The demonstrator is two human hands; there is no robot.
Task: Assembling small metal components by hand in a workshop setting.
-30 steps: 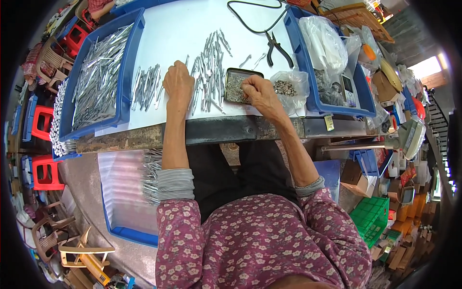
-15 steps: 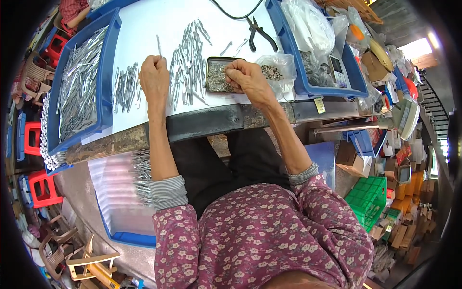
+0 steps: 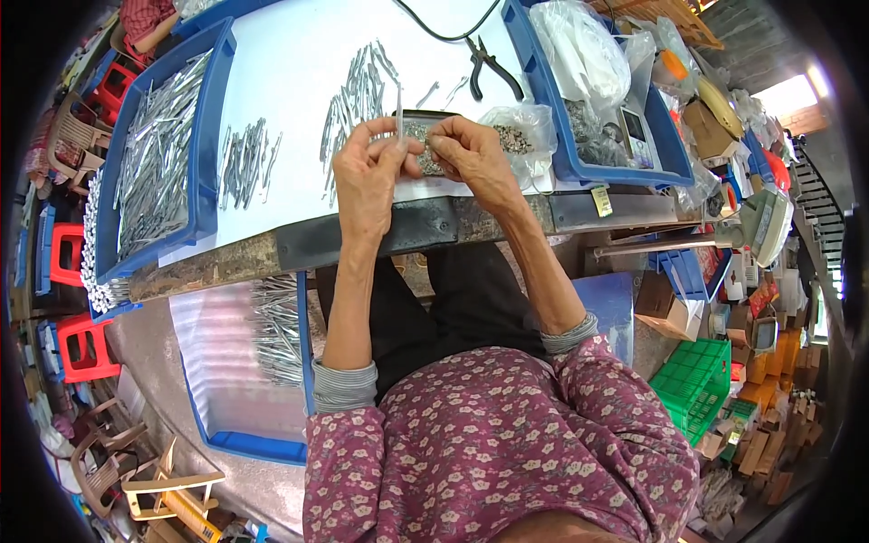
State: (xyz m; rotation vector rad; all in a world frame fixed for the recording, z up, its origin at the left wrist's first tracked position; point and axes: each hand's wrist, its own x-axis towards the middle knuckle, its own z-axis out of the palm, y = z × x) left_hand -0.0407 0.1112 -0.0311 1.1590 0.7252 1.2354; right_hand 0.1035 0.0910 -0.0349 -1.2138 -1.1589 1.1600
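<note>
My left hand (image 3: 367, 185) pinches a slim silvery metal strip (image 3: 399, 101) that points away from me. Close beside it, the fingertips of my right hand (image 3: 480, 163) are pinched together; whatever they hold is too small to make out. Both hands are over a dark-rimmed tray (image 3: 427, 114) of tiny metal parts, partly hidden by my fingers. Just behind my left hand lies a pile of similar strips (image 3: 362, 86), and a smaller pile (image 3: 244, 163) lies farther left. A clear plastic bag (image 3: 541, 127) of small parts sits right of the tray.
Blue bins flank the white tabletop: the left bin (image 3: 210, 136) holds many strips, the right bin (image 3: 593, 170) plastic bags and a small device. Black-handled pliers (image 3: 493, 68) lie at the back. Below the table edge stands another bin (image 3: 253, 445) with strips. A person's sleeve (image 3: 145, 23) shows far left.
My left hand has come right, from beside the smaller pile to the tray, carrying the metal strip close to my right hand. My right hand has shifted slightly right, still pinched.
</note>
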